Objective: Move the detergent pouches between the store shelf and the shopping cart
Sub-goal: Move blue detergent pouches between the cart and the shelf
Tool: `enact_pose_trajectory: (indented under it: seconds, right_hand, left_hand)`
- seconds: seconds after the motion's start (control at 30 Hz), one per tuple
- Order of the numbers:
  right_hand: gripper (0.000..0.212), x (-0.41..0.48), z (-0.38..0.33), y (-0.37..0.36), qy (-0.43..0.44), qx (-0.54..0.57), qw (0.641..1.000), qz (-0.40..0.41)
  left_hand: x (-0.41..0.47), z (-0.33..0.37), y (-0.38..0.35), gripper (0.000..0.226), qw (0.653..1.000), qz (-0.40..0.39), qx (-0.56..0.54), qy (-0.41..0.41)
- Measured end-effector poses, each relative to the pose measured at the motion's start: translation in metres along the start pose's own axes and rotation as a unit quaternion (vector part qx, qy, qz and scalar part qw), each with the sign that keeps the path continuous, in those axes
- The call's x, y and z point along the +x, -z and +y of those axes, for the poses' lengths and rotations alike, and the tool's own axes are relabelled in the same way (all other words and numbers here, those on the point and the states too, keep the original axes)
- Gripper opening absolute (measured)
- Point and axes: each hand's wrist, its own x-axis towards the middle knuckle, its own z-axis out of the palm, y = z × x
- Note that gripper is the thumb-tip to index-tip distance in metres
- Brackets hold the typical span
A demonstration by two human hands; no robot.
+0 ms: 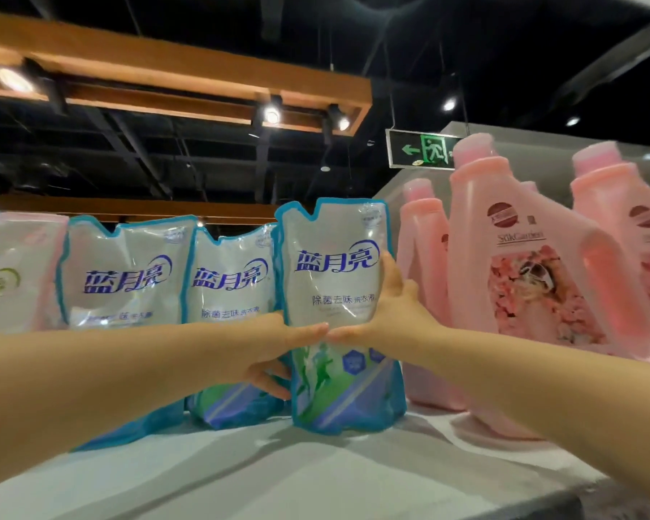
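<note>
I grip one detergent pouch (334,290) with both hands, holding it upright at the front of the white shelf (316,471). My left hand (274,354) clamps its left edge: the thumb lies across the front at mid-height and the other fingers curl round the side below it. My right hand (387,309) holds the right edge, with its thumb stretched across the front until the tip meets my left thumb and its fingers running up the side of the pack. The pouch's blue-edged base is down at the shelf surface, though I cannot tell whether it rests there or hangs just above. Just behind it and to the left stands a second pouch (233,283) of the same blue-and-white kind, partly hidden by my left hand. Further left a third pouch (128,275) leans behind my left forearm. At the far left is a pink-edged pouch (12,272). To the right of my pouch stand pink bottles (515,287), the nearest one just beside my right hand. Overhead hang a green exit sign (423,149) and a wooden ceiling frame (166,65) with spotlights.
</note>
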Motion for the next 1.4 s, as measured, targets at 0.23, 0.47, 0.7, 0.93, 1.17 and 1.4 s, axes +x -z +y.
enact_pose_trajectory:
  seconds: [0.23,0.47,0.7,0.93,1.17,1.4]
  right_hand:
    - [0.135,-0.005,0.009,-0.003,-0.063,-0.054,0.994,-0.077]
    - [0.134,-0.003,0.011,-0.002,-0.071,-0.034,0.994,-0.074]
    - [0.131,-0.004,0.008,0.001,-0.092,-0.032,0.992,-0.082]
    - [0.127,-0.009,0.007,0.003,-0.089,-0.019,0.992,-0.092]
    - [0.128,-0.007,0.01,-0.004,-0.085,-0.002,0.993,-0.08]
    - [0.128,-0.006,0.013,-0.006,-0.082,0.012,0.994,-0.073]
  left_hand:
    - [0.001,-0.011,-0.012,0.012,0.998,0.061,0.003,-0.012]
    - [0.008,-0.014,-0.019,0.037,0.994,0.109,-0.024,0.002]
    - [0.006,-0.01,-0.022,0.035,0.993,0.109,-0.043,0.011]
    - [0.001,-0.012,-0.022,0.038,0.996,0.08,-0.043,0.01]
    - [0.002,-0.011,-0.023,0.027,0.995,0.09,-0.041,0.013]
    - [-0.003,-0.01,-0.029,0.022,0.992,0.119,-0.035,0.018]
